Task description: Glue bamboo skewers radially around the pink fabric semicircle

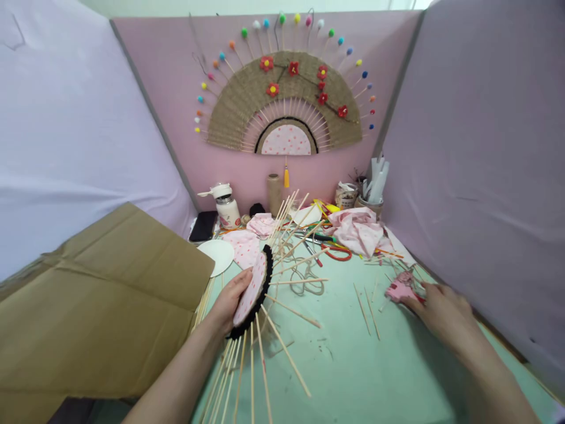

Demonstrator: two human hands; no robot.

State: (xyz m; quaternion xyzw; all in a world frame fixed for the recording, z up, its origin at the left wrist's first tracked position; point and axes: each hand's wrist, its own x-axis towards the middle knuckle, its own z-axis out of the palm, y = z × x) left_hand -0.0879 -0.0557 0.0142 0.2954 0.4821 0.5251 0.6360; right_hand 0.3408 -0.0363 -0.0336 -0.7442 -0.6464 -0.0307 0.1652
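Note:
My left hand (229,297) grips a half-round fan base (252,297) covered in pink dotted cloth, tilted up over the table. Black braided trim (269,268) runs round its curved edge. Thin wooden sticks (286,350) fan out from that edge, some upward, some toward me. At the right side of the table my right hand (444,309) has its thumb and fingers closed at a crumpled pink cloth scrap (401,287); its fingertips are partly hidden. A few loose sticks (362,309) lie left of the scrap.
A finished fan (241,97) with red flowers hangs on the pink back wall. Brown cardboard (110,306) leans at left. Behind the hands are a white bottle (228,211), a twine spool (274,194), pink cloth (357,229), red-handled scissors (338,253) and tangled cord (304,282).

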